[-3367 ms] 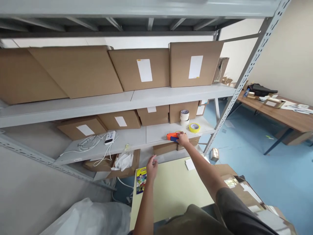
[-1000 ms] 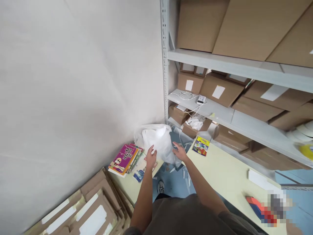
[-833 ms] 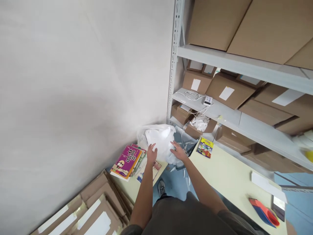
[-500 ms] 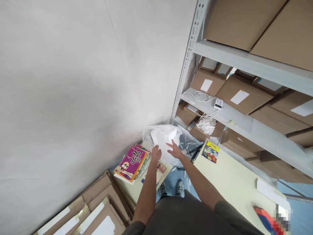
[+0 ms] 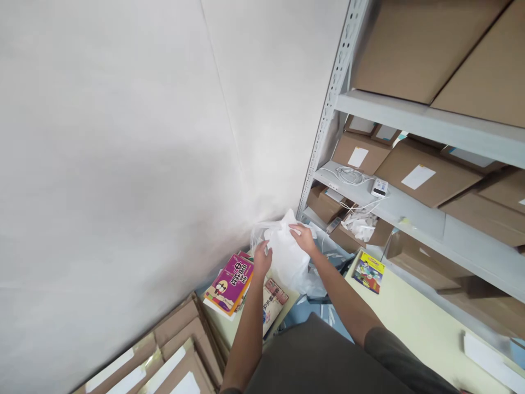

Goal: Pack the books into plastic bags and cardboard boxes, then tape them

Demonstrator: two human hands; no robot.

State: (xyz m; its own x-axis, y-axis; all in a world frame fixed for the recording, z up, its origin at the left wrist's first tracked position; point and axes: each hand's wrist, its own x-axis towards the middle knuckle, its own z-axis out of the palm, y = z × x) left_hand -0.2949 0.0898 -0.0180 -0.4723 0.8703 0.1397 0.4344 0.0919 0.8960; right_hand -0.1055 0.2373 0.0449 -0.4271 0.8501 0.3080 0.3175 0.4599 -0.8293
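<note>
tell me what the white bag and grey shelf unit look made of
The white bag looks like thin, smooth plastic film: it creases softly and seems see-through at the edges. The grey shelf unit is probably painted metal, smooth, judging by its slotted upright.

Plastic bag (image 5: 287,254) sat by the wall (image 5: 143,137), book stack (image 5: 232,282) on the left table (image 5: 225,329) to its left, single book (image 5: 369,273) on the right table (image 5: 410,328) to its right. Cartons (image 5: 197,340) stood front-left; behind the right table I saw the rack (image 5: 435,119), boxes (image 5: 398,164) and cable (image 5: 348,175) on its shelves.
</note>
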